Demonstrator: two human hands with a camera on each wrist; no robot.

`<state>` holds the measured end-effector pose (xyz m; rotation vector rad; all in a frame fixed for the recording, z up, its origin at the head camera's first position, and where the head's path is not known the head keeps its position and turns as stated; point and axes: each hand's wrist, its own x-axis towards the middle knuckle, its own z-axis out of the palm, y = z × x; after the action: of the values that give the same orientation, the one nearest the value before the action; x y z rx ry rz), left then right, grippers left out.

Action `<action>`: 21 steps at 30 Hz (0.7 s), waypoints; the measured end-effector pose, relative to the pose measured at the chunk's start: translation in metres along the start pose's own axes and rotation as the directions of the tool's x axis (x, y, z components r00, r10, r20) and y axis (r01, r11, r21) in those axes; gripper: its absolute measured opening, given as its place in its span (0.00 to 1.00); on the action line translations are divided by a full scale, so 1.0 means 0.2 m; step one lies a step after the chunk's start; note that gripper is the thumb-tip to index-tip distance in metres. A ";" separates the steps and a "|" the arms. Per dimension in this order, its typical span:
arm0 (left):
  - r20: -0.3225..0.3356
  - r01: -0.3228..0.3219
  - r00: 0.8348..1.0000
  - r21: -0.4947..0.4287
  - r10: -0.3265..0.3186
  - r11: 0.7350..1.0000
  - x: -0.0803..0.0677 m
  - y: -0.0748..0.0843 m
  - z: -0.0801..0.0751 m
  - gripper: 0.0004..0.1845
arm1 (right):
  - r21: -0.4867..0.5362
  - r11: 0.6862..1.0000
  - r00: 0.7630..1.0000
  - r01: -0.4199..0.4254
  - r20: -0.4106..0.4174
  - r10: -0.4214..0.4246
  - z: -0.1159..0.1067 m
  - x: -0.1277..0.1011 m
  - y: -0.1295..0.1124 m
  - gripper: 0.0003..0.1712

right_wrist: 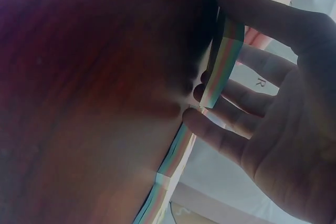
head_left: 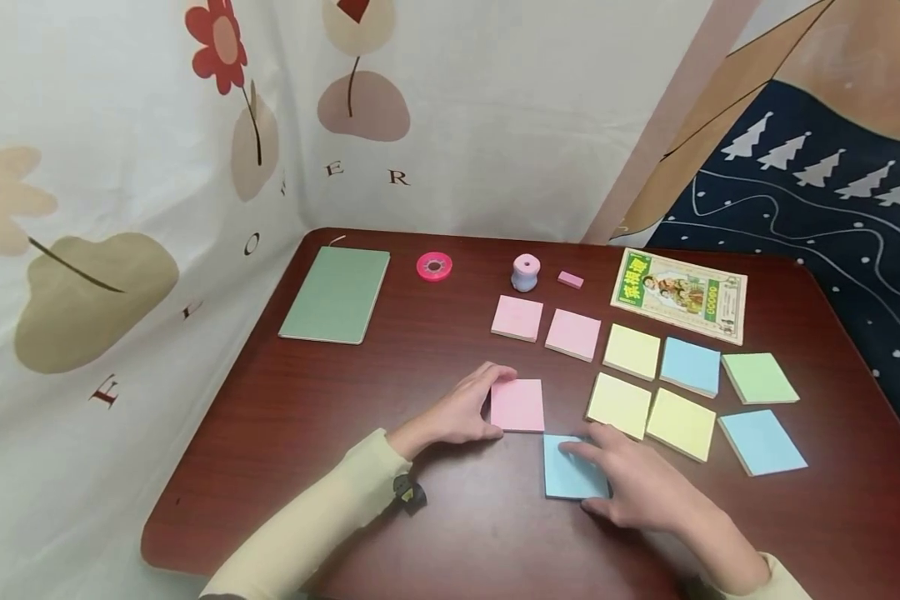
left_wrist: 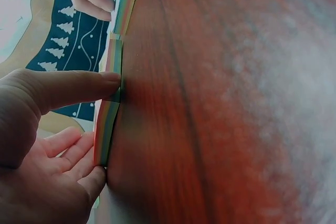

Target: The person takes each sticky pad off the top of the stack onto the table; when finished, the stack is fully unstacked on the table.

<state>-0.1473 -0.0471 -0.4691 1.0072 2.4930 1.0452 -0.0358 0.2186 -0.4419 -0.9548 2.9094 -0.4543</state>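
Note:
On the dark red table (head_left: pixel 420 367) my left hand (head_left: pixel 461 412) holds a pink sticky-note pad (head_left: pixel 518 406) by its left side, fingers at the top edge and thumb at the bottom edge. The left wrist view shows this pad (left_wrist: pixel 107 124) edge-on between thumb tip and fingertips. Just to the right, my right hand (head_left: pixel 633 483) lies with straight fingers on a blue pad (head_left: pixel 566 477), thumb by its near edge. In the right wrist view the fingertips (right_wrist: pixel 202 94) touch that pad (right_wrist: pixel 227 51).
Several more pads lie at the right: pink (head_left: pixel 517 317), yellow (head_left: pixel 632 351), blue (head_left: pixel 761 442) and green (head_left: pixel 759 377). Behind are a green notebook (head_left: pixel 335 293), pink tape roll (head_left: pixel 434 266), small round pink-and-blue object (head_left: pixel 526 272), pink eraser (head_left: pixel 570 279) and booklet (head_left: pixel 680 294). Curtains close off the back and left.

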 end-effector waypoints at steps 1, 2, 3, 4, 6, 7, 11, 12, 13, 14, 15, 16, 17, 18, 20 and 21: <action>0.002 0.000 1.000 -0.002 0.000 1.000 0.00 0.00 0.00 0.43 | -0.004 1.000 1.000 -0.002 0.001 0.002 0.00 0.00 0.00 0.40; 0.004 0.001 1.000 -0.003 -0.001 1.000 0.00 0.00 0.00 0.43 | -0.007 1.000 1.000 -0.002 0.003 0.002 0.01 -0.01 0.00 0.40; 0.006 0.002 1.000 -0.005 -0.002 1.000 0.00 0.00 0.00 0.43 | -0.010 1.000 1.000 -0.002 0.005 0.003 0.01 -0.01 0.00 0.40; 0.008 0.002 1.000 -0.007 -0.002 1.000 0.00 0.00 0.00 0.43 | -0.015 1.000 1.000 -0.002 0.006 0.002 0.01 -0.01 0.00 0.40; 0.005 -0.002 1.000 -0.008 0.002 1.000 0.00 0.00 0.00 0.43 | -0.025 1.000 1.000 0.001 0.007 -0.001 0.01 -0.01 -0.01 0.40; 0.003 -0.005 1.000 -0.006 0.006 1.000 0.00 0.00 0.00 0.43 | -0.028 1.000 1.000 0.002 0.009 -0.001 0.01 -0.01 -0.01 0.40; -0.005 -0.014 1.000 0.001 0.014 1.000 0.00 0.00 0.00 0.43 | -0.034 0.999 1.000 0.001 0.017 -0.001 0.00 -0.01 -0.01 0.40; -0.004 -0.012 1.000 0.000 0.012 1.000 -0.01 0.00 0.00 0.43 | -0.034 0.999 1.000 0.000 0.021 0.000 0.00 -0.01 -0.01 0.40; -0.004 -0.011 1.000 -0.001 0.011 1.000 -0.01 0.00 0.00 0.43 | -0.034 0.999 1.000 0.000 0.023 0.001 0.00 -0.01 -0.01 0.40; -0.003 -0.010 1.000 -0.003 0.010 1.000 -0.01 0.00 0.00 0.43 | -0.034 0.999 1.000 -0.002 0.026 0.003 0.00 -0.01 -0.01 0.40; -0.002 -0.010 1.000 -0.004 0.010 1.000 -0.01 0.00 0.00 0.42 | -0.033 0.999 1.000 -0.003 0.029 0.004 0.00 -0.01 -0.01 0.40; -0.003 -0.010 1.000 -0.007 0.010 1.000 -0.01 0.00 0.00 0.42 | -0.030 1.000 1.000 -0.003 0.031 0.004 -0.01 -0.01 -0.01 0.39; -0.004 -0.013 1.000 -0.008 0.013 1.000 -0.01 0.00 0.00 0.42 | -0.027 1.000 0.999 -0.006 0.034 0.007 -0.01 0.00 -0.01 0.39; -0.008 -0.017 1.000 -0.010 0.017 1.000 -0.01 0.00 0.00 0.42 | -0.025 1.000 0.999 -0.011 0.037 0.012 -0.01 0.00 -0.01 0.39; -0.018 -0.026 1.000 -0.019 0.025 0.999 -0.01 -0.01 0.00 0.42 | -0.017 1.000 0.999 -0.020 0.039 0.021 -0.02 0.00 0.00 0.38; -0.024 -0.028 0.999 -0.027 0.027 0.999 -0.01 -0.01 0.00 0.41 | -0.008 1.000 0.999 -0.025 0.036 0.025 -0.03 0.00 0.00 0.38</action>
<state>-0.1475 -0.0490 -0.4694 1.0294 2.4832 1.1024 -0.0371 0.2203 -0.4368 -0.9168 2.8891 -0.4211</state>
